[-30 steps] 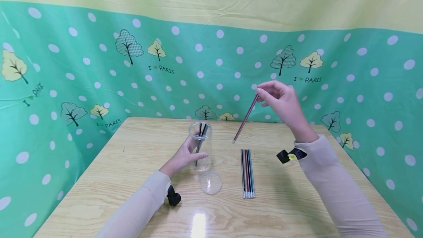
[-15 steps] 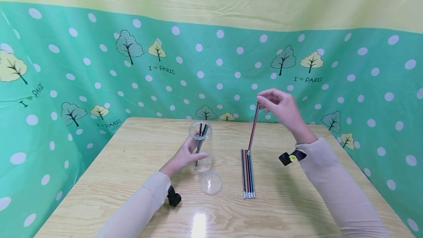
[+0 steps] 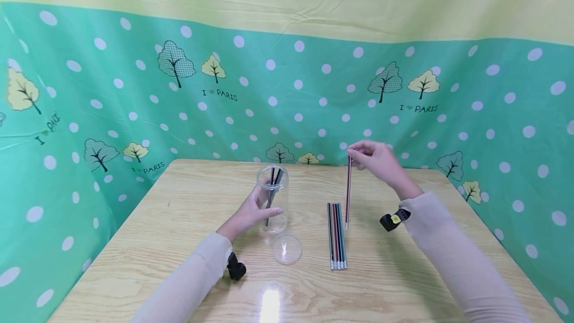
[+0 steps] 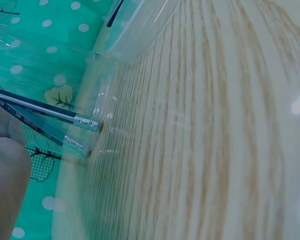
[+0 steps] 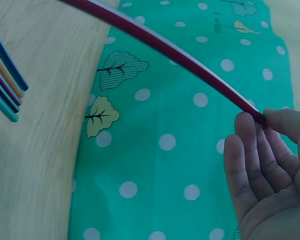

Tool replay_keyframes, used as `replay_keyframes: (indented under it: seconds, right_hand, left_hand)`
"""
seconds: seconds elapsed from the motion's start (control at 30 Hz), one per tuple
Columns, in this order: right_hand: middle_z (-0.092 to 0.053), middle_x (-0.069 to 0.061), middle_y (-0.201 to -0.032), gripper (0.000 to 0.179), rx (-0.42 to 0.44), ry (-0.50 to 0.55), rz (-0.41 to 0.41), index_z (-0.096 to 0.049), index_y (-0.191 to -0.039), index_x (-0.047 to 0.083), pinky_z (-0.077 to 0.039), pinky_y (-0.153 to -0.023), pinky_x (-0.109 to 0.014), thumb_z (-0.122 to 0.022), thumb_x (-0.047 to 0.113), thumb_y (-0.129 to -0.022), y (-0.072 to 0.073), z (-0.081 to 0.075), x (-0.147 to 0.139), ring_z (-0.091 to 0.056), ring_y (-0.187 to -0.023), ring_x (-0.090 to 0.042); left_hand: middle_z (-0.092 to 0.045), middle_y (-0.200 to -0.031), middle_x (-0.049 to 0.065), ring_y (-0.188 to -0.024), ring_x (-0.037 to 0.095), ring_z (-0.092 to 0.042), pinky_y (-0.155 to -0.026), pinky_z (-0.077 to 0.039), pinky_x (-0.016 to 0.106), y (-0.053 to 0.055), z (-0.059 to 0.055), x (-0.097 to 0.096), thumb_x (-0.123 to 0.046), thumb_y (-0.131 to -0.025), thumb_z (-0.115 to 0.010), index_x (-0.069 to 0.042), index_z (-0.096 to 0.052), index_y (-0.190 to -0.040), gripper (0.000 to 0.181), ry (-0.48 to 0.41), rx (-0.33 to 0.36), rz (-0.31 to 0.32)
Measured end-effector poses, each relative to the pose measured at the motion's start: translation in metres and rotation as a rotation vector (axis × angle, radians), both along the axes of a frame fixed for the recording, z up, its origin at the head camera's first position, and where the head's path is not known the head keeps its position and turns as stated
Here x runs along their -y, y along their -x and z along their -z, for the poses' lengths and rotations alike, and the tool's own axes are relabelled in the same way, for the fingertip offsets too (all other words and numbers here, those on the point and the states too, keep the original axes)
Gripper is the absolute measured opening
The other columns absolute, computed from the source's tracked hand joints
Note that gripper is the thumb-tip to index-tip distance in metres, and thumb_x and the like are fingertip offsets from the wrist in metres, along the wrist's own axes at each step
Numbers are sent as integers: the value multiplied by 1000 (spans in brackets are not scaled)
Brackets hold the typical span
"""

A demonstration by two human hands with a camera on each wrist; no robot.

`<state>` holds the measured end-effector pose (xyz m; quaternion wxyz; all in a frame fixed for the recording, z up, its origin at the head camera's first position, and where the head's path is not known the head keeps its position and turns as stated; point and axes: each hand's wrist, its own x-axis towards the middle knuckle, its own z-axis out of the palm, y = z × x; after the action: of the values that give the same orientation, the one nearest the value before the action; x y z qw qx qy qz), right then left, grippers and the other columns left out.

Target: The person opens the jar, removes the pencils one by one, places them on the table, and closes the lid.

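My left hand (image 3: 251,213) curls round a clear jar (image 3: 280,208) that stands upright on the table. Inside the jar lean a few dark pencils (image 4: 45,110), their eraser ends resting at the bottom. My right hand (image 3: 378,163) pinches a dark red pencil (image 3: 349,191) by its upper end, between thumb and fingertips. It hangs nearly straight down, eraser end lowest, just right of a row of several pencils (image 3: 336,236). These lie side by side on the table, eraser ends toward me. In the right wrist view, the red pencil (image 5: 165,47) slants away from my fingertips.
A clear round lid (image 3: 287,249) lies in front of the jar on the wooden table (image 3: 202,183). Behind the table hangs a green dotted cloth (image 3: 251,108) that also runs down both sides. Black cameras sit on both wrists.
My right hand has come down with the red pencil, which has swung from slanting left to nearly upright. Its lower end has moved right, past the pencil row. The left hand and jar stay put.
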<state>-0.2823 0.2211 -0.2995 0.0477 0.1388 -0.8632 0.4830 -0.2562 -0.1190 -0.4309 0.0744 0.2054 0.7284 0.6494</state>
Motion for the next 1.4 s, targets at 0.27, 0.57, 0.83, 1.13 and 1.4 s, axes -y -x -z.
replay_keyframes:
  seconds: [0.27, 0.57, 0.83, 1.13, 1.4]
  right_hand:
    - [-64, -11, -92, 34, 85, -17, -40, -62, -106, 10, -54, -68, -33, -59, 39, -87, 16, 29, -6, -62, -81, -24]
    - [-63, -13, -93, 33, 183, -75, -63, -61, -107, 3, -54, -69, -38, -58, 31, -90, 24, 65, -9, -61, -87, -34]
    - [-64, -12, -89, 33, 295, -74, -39, -60, -108, -1, -52, -74, -43, -59, 27, -90, 30, 97, -14, -62, -86, -32]
    - [-63, -11, -84, 27, 372, -100, -24, -61, -104, -3, -54, -68, -33, -58, 19, -90, 32, 127, -19, -62, -74, -20]
    - [-63, -14, -81, 22, 407, -82, -15, -62, -102, -4, -54, -66, -33, -57, 14, -90, 32, 137, -15, -63, -70, -22]
  left_hand:
    - [-29, -145, -1, -133, 15, -20, -107, -10, 46, -9, -13, -1, -21, -77, -74, -29, -18, -143, 88, 29, 4, 10]
    - [-26, -146, 0, -134, 16, -18, -108, -9, 46, -5, -8, 0, -21, -76, -75, -28, -18, -144, 89, 10, 19, 10]
    - [-26, -147, -1, -134, 17, -19, -107, -10, 48, 5, 9, 0, -24, -75, -76, -37, -18, -142, 89, 10, -7, -22]
    - [-29, -145, -1, -133, 17, -21, -107, -13, 48, 5, 11, 0, -27, -74, -76, -38, -19, -141, 89, 10, -12, -40]
    - [-31, -144, -7, -133, 13, -22, -107, -11, 47, 7, 13, -1, -26, -74, -76, -38, -21, -141, 88, 8, -23, -38]
